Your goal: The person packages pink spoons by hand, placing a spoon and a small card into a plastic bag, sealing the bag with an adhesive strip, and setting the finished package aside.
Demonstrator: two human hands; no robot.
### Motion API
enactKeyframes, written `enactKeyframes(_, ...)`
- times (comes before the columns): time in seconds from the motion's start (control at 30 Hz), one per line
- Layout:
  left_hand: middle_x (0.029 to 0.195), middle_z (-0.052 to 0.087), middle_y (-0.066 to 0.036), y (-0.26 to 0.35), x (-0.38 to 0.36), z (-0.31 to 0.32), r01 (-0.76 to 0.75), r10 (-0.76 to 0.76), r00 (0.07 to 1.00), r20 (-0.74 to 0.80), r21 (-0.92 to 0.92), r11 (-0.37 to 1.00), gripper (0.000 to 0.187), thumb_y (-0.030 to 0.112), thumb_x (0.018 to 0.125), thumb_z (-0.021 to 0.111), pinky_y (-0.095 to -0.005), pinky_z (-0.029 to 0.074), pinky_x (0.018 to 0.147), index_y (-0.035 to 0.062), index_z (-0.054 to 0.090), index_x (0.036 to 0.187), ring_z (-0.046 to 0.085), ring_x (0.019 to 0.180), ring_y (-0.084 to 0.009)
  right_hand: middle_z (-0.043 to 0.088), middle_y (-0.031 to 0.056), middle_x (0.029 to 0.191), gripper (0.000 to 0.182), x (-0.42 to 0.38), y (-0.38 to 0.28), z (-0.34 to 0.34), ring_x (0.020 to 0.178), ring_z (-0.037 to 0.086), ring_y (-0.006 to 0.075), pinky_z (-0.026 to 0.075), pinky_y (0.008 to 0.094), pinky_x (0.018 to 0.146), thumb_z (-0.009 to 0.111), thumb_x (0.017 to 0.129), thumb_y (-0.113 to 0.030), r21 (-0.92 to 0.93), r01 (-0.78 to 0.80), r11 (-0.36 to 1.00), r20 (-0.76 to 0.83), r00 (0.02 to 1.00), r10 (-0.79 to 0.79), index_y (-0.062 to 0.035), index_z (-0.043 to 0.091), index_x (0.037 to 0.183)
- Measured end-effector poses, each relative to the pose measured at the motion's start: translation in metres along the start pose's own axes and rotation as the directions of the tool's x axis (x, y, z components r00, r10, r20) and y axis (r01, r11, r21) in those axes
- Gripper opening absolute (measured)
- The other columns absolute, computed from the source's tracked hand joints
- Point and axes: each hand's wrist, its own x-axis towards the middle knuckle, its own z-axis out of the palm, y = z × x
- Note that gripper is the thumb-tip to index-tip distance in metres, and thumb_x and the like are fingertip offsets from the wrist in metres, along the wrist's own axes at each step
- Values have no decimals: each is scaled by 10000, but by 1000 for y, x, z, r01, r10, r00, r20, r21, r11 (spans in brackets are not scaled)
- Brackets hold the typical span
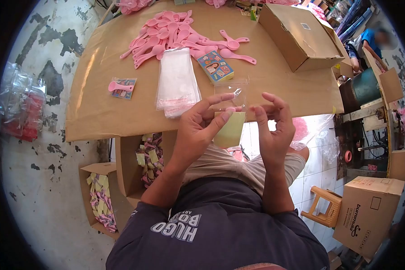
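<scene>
Both my hands are raised over the near edge of the cardboard-covered table (99, 108). My left hand (198, 130) and my right hand (274, 126) together hold a small clear plastic bag (231, 92) with a yellow-green card (230, 130) and a pink piece inside it. Fingertips of both hands pinch the bag near its top. A stack of clear bags (177, 83) lies just beyond my left hand. Behind it spreads a heap of pink plastic spoons (175, 36), with a printed card pack (215, 66) beside it.
One finished pink spoon on a card (122, 87) lies at the table's left. A closed cardboard box (299, 38) stands at the back right. Open cartons of coloured cards (101, 200) sit below the table. A wooden stool (324, 207) and another carton (369, 216) are at the right. A person (369, 42) sits far right.
</scene>
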Motion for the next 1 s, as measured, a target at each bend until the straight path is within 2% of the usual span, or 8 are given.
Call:
enactKeyframes(0.13, 1080, 758, -100, 7, -3, 13, -42, 40, 997, -71, -30, 999, 472, 23, 1010, 621, -201, 524, 752, 22, 521, 1471, 675, 913, -58, 691, 91, 1156, 296, 17, -11, 2, 1014, 613, 277, 523, 376, 802, 765, 856, -50, -257, 387, 886, 38, 920, -391, -69, 716, 1147)
enactKeyframes(0.33, 972, 771, -142, 4, -7, 3, -154, 172, 985, -10, 392, 907, 587, 60, 976, 659, -200, 457, 620, 75, 478, 1534, 665, 764, -37, 674, 78, 1206, 304, 28, -18, 19, 1020, 589, 277, 509, 386, 831, 779, 829, -47, -278, 493, 824, 74, 867, -494, -91, 745, 1128)
enactKeyframes(0.43, 954, 786, -110, 20, -11, 8, -140, 140, 989, 40, 513, 847, 599, 27, 968, 664, -212, 527, 743, 30, 468, 1533, 669, 878, -41, 690, 71, 1166, 281, 29, -16, 23, 1006, 595, 274, 506, 383, 832, 782, 818, -37, -294, 510, 809, 62, 854, -516, -77, 750, 1095)
enactKeyframes(0.57, 922, 790, -140, 11, -10, 13, -204, 220, 975, 37, 548, 811, 603, 33, 941, 688, -205, 516, 709, 52, 507, 1516, 646, 842, -15, 718, 61, 1066, 243, 28, -15, 20, 975, 611, 268, 511, 376, 829, 788, 788, -6, -323, 535, 780, 44, 832, -553, -54, 752, 1023)
enactKeyframes(0.77, 947, 791, -163, 16, -11, 19, -206, 173, 978, 114, 613, 762, 589, 23, 941, 680, -203, 518, 757, 26, 511, 1505, 659, 887, -30, 722, 81, 1038, 222, 28, -14, 11, 965, 663, 262, 536, 366, 843, 766, 772, 40, -172, 400, 900, -46, 910, -413, -37, 741, 979)
enactKeyframes(0.9, 1060, 777, -175, 12, -9, 18, -32, -15, 993, 114, 397, 917, 505, 30, 985, 651, -225, 540, 812, -15, 516, 1469, 692, 950, -82, 720, 124, 1063, 185, 32, -5, 2, 986, 694, 231, 551, 345, 877, 740, 814, 45, -60, 299, 952, -205, 930, -305, -12, 715, 989)
enactKeyframes(0.97, 1094, 768, -181, 7, -10, 17, -14, -23, 993, 119, 300, 954, 470, 32, 1001, 640, -230, 546, 822, -27, 521, 1451, 699, 968, -99, 711, 155, 1098, 123, 39, 7, -9, 1015, 692, 231, 562, 354, 871, 680, 899, 37, 110, 239, 965, -256, 945, -205, 2, 681, 1017)
enactKeyframes(1.0, 1119, 759, -192, 8, -11, 16, 16, -40, 994, 102, 224, 975, 432, 39, 1011, 630, -242, 559, 828, -37, 529, 1424, 705, 988, -121, 704, 173, 1112, 103, 43, 8, -17, 1016, 693, 243, 565, 356, 868, 641, 937, 32, 388, 157, 908, -299, 953, -37, 7, 659, 1035)
